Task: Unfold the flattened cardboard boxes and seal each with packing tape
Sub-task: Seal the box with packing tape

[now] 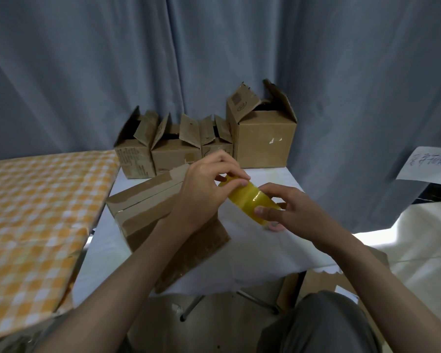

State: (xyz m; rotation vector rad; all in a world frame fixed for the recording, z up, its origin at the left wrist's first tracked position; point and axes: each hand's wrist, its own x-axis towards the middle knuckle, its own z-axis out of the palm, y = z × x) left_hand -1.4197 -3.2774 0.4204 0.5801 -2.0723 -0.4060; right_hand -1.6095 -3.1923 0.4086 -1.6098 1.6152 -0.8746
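A yellowish roll of packing tape (250,200) is held over the white table (252,256) between both hands. My left hand (206,189) pinches the roll's far end with thumb and fingertips. My right hand (290,207) grips the near end of the roll, fingers curled round it. Under my left forearm lies a cardboard box (148,207) on its side, with brown tape strips along its seam. A flat cardboard piece (196,256) lies in front of it.
Several unfolded boxes with open top flaps stand along the table's back edge, small ones (163,151) on the left and a larger one (262,133) on the right. An orange checked table (36,212) is at left. A pink object (275,228) lies below the roll. Grey curtain behind.
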